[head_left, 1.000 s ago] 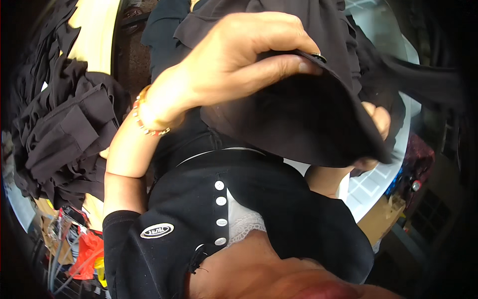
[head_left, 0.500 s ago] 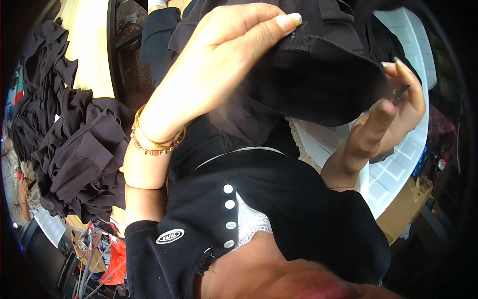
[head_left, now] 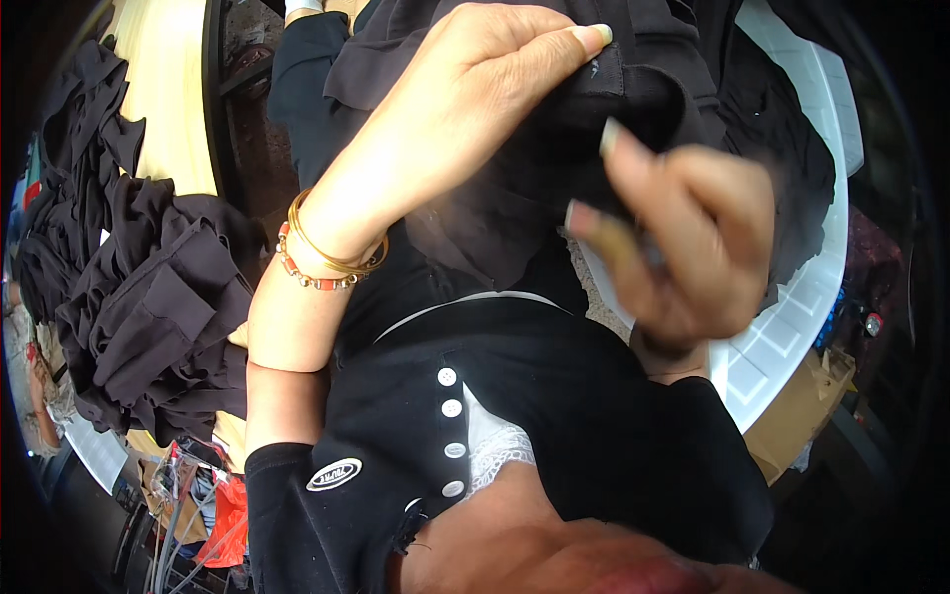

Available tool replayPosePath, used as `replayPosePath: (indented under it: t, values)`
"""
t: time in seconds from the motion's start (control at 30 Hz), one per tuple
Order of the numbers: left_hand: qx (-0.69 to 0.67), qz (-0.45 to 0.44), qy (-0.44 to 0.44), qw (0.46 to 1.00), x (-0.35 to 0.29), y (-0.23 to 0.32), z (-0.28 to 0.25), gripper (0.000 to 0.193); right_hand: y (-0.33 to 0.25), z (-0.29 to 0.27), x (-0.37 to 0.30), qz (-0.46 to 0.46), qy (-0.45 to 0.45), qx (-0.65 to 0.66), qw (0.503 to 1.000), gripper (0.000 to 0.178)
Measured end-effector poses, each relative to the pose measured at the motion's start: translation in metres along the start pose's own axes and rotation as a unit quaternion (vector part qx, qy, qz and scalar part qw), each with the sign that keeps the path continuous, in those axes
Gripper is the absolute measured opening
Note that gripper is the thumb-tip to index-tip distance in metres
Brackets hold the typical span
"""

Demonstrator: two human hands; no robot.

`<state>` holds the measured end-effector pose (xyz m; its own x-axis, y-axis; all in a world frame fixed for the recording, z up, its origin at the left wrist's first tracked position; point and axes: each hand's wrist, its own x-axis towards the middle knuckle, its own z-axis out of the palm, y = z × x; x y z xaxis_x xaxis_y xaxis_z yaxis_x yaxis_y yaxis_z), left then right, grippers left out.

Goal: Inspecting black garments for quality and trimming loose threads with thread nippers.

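Observation:
My left hand (head_left: 475, 99) is closed, with its thumb and fingers pinching the edge of a dark garment (head_left: 683, 59) near a stitched seam. A few short pale thread ends show beside the thumb tip. The cloth hangs over my lap, with a dark opening below the pinched edge. My right hand (head_left: 708, 238) is raised in front of the garment, blurred by motion. Its index finger and thumb point toward the seam, while the other fingers curl in. Something greyish shows between them, too smeared to name.
A heap of dark garments (head_left: 148, 307) lies at left beside a pale wooden board (head_left: 178, 109). At right stands a white plastic tub (head_left: 792, 337) with dark cloth in it, and a cardboard box (head_left: 807, 411) near it. A red plastic bag (head_left: 228, 520) sits lower left.
My right hand has swung left from the garment's far edge to in front of it. The opening, held spread before, has fallen narrower. My left hand keeps its pinch, shifted slightly right.

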<state>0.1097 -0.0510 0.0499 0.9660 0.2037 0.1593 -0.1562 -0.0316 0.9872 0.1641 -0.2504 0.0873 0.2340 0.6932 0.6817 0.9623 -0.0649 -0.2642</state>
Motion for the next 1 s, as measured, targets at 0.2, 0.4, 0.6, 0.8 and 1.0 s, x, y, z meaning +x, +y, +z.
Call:
replayPosePath:
  t: [0.2, 0.4, 0.6, 0.8, 1.0]
  values:
    - [-0.131, -0.122, -0.042, 0.983, -0.002, 0.022, 0.002, 0.026, 0.023, 0.009, 0.000, 0.092, 0.028, -0.031, 0.995, 0.040]
    - [-0.026, 0.300, -0.118, 0.946, 0.019, 0.007, -0.002, 0.025, 0.030, 0.010, 0.003, 0.062, -0.010, -0.046, 0.997, 0.042]
    - [-0.097, -0.029, -0.047, 0.994, 0.001, 0.018, 0.001, 0.028, 0.032, 0.014, 0.002, 0.062, -0.005, -0.042, 0.997, 0.041]
    - [0.051, 0.276, -0.067, 0.957, 0.012, 0.015, -0.002, 0.030, 0.030, 0.015, 0.003, 0.063, 0.008, -0.045, 0.997, 0.034]
    - [0.078, 0.285, -0.049, 0.954, 0.012, 0.016, 0.001, 0.030, 0.035, 0.018, 0.001, 0.143, 0.040, 0.039, 0.988, 0.029]
